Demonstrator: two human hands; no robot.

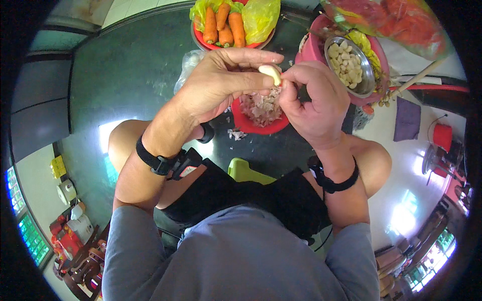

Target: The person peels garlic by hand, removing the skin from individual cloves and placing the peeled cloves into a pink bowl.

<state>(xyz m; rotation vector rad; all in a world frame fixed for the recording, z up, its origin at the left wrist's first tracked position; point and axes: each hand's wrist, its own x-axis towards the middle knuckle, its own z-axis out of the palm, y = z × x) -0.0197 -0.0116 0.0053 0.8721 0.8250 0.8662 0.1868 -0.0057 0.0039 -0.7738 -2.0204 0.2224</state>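
Observation:
A pale peeled-looking garlic clove (270, 74) is held between the thumb and fingers of my left hand (226, 77). My right hand (316, 99) is right beside it, thumb and forefinger pinched together at the clove's lower end; whether a bit of skin is between them cannot be told. Below both hands a red plastic bowl (260, 130) holds a heap of garlic skins (261, 109), partly hidden by my left hand. To the right, a metal bowl (371, 77) of peeled garlic cloves (344, 62) rests tilted on a pink plastic basin (318, 28).
Carrots (236, 28) and yellow-green plastic bags (260, 19) fill a red bowl at the top. A clear plastic bag (188, 67) lies left of my left hand. Scraps of garlic skin (237, 134) are on the dark floor. A filled plastic bag (395, 22) is at upper right, and a green stool (244, 173) shows between my legs.

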